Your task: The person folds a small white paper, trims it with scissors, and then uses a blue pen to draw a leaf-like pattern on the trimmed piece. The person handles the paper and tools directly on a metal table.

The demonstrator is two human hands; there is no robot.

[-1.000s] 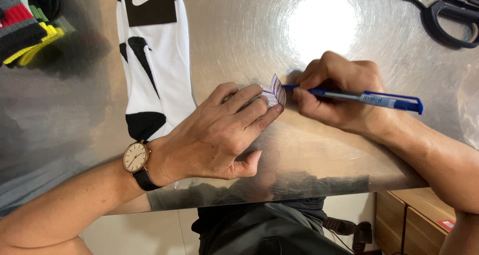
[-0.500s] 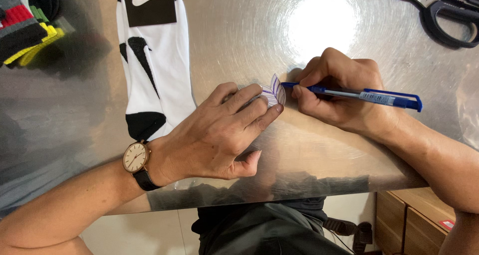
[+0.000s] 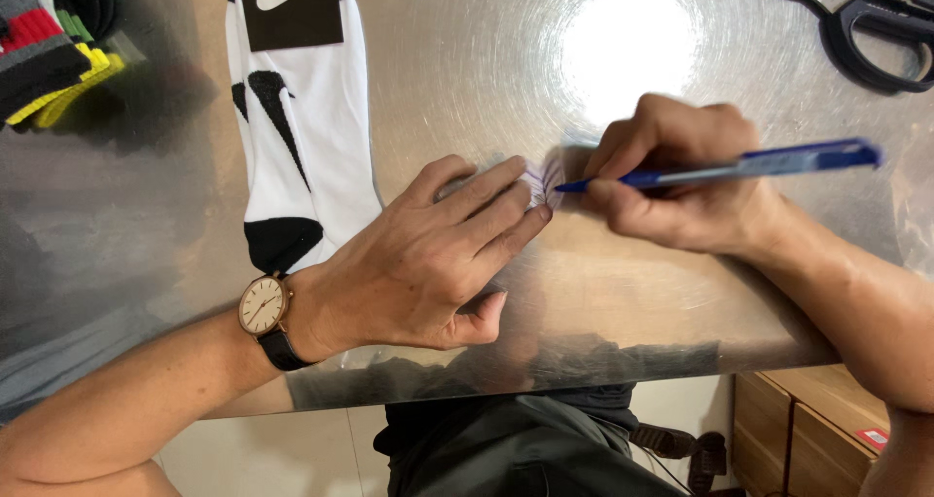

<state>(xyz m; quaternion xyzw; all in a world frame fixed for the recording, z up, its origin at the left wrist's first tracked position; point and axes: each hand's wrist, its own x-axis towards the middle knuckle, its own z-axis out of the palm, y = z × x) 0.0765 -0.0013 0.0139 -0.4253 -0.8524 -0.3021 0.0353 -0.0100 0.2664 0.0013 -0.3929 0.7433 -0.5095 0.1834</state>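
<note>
Right hand [image 3: 681, 181] gripping blue pen [image 3: 739, 166], left hand [image 3: 438, 259] pinning small tag [image 3: 543, 181]

Left hand [image 3: 428, 254] flat on the steel desk [image 3: 467, 59], pinning a small tag [image 3: 543, 181]; right hand [image 3: 681, 181] gripping a blue pen [image 3: 720, 171], tip at the tag. White sock [image 3: 302, 137] left of the pinning hand.

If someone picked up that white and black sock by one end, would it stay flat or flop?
The white and black sock would probably droop, since it lies thin and flat like soft knit. It looks light. On the shiny metal table it may slide easily when pushed.
</note>
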